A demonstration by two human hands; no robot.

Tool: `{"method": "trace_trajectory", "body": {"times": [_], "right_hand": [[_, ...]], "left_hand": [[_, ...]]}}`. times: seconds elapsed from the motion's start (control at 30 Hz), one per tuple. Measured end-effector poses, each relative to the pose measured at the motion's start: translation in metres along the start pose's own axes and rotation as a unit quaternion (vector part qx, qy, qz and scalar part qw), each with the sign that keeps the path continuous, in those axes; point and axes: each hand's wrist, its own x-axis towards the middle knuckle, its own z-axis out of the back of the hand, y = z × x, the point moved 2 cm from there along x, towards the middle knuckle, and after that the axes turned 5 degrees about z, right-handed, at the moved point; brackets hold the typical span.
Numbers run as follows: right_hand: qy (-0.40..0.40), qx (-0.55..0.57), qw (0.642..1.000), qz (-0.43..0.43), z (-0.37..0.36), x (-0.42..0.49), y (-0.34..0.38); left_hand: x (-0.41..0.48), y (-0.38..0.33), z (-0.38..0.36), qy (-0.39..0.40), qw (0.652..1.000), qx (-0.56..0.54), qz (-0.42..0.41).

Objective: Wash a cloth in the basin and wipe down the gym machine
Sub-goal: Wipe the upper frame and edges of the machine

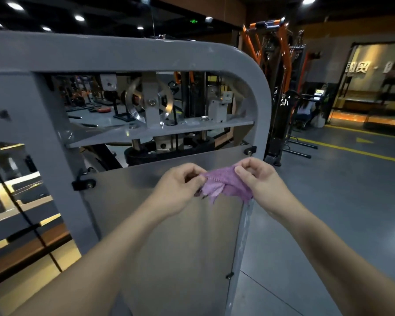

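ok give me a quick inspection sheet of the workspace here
surface: grey shroud panel of the gym machine, upright in front of the person
job's things: purple cloth, bunched, held off the panel; basin not seen
clutter: nothing seen
grippers: left hand and right hand both pinch the cloth
cables: black cable at left
surroundings: orange gym rig, yellow floor lines
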Motion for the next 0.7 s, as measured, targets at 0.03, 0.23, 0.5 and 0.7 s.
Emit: {"method": "trace_trajectory", "body": {"times": [0.03, 0.23, 0.5, 0.7], "right_hand": [[0.004, -0.024, 1.0, 0.008, -0.005, -0.002, 0.004], [0.112, -0.036, 0.993, -0.026, -0.037, -0.015, 0.028], [-0.003, -0.083, 0.996, 0.013, -0.07, -0.008, 0.049], [-0.048, -0.132, 0.985, 0.099, -0.1, -0.004, 0.059]], "left_hand": [[-0.001, 0.002, 0.005, 0.002, 1.0, -0.014, 0.003], [-0.009, 0.013, 0.022, 0.013, 0.988, -0.138, 0.063], [-0.024, 0.015, 0.058, 0.041, 0.996, -0.071, -0.024], [-0.02, 0.016, 0.077, 0.052, 0.973, -0.225, 0.001]]}}
